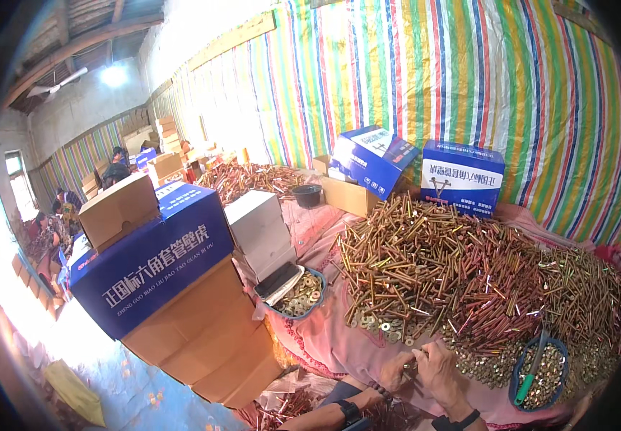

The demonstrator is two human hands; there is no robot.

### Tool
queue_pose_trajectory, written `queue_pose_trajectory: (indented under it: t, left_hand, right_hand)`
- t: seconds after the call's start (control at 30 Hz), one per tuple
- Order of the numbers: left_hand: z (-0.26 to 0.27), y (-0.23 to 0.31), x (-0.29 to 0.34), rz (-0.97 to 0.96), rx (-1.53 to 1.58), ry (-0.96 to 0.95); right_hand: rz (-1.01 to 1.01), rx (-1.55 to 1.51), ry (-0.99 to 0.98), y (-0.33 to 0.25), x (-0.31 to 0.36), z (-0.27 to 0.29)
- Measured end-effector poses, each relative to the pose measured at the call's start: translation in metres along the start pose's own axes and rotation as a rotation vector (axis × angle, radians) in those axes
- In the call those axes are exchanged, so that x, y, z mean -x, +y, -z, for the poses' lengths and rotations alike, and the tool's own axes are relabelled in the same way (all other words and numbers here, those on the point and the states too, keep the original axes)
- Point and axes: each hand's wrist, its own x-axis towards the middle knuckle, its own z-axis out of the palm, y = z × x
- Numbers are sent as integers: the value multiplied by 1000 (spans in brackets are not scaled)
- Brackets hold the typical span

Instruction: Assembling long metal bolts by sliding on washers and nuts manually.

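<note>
Where a broad heap of metal bolts [432, 266] covers the pink cloth [318, 327], we see two bare hands meeting at its near side, a little left of its middle. The left hand [394, 371] and the right hand [437, 366] come together with their fingers curled and bunched close; a small thing may sit between them, but it is too hidden for us to name or to tell which hand grips it. From the fingers, the heap lies away from the body and spreads off to the right; the right hand is the nearer to its bulk. Its bolts point every way, so we find no shared long axis. Flat washers [389, 328] fringe the heap's near left edge, just beyond the fingers, and small nuts [497, 366] line its near right edge, beside a blue basin [514, 381] that holds more nuts and a green-handled tool [528, 384].

Left of the heap, we notice a large blue carton [160, 269] with big white Chinese characters above smaller Latin letters. Behind the heap are a tilted blue-and-white box [375, 159] and another blue-and-white box [461, 177], whose characters appear upside down beside a bolt picture.
</note>
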Motion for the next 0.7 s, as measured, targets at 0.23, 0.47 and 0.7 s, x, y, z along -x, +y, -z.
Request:
queue_pose_trajectory:
  t: [0.23,0.47,0.7]
  left_hand:
    - [-5,5,2,20,22,53]
    - [0,5,-2,78,10,-17]
    - [-1,0,-1,69,4,6]
  right_hand:
    - [124,-3,-40,1,-3,7]
    - [144,-130,-127,5,-8,9]
    - [210,-143,-128,3,-5,11]
